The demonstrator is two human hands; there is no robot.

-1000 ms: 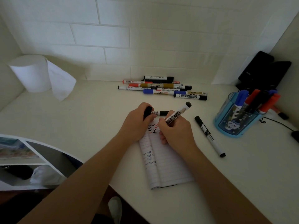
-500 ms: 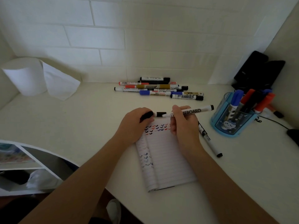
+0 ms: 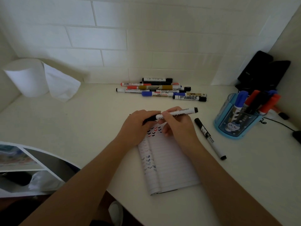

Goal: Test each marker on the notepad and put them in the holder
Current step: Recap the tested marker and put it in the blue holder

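I see the right hand (image 3: pixel 177 128) pinching a white marker (image 3: pixel 189 110), left hand (image 3: pixel 136 126) curled round its black end, both over the notepad (image 3: pixel 171 163)

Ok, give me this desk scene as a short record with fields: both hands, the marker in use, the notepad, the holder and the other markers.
left hand: grips a black cap at the marker's tip end
right hand: pinches the white marker, held about level over the notepad's top edge
cap seated: cannot tell
notepad: lying open, small coloured tick marks near its top
holder: blue, right of the notepad, with standing markers inside
loose marker: lies between notepad and holder
marker pile: heaped at the back
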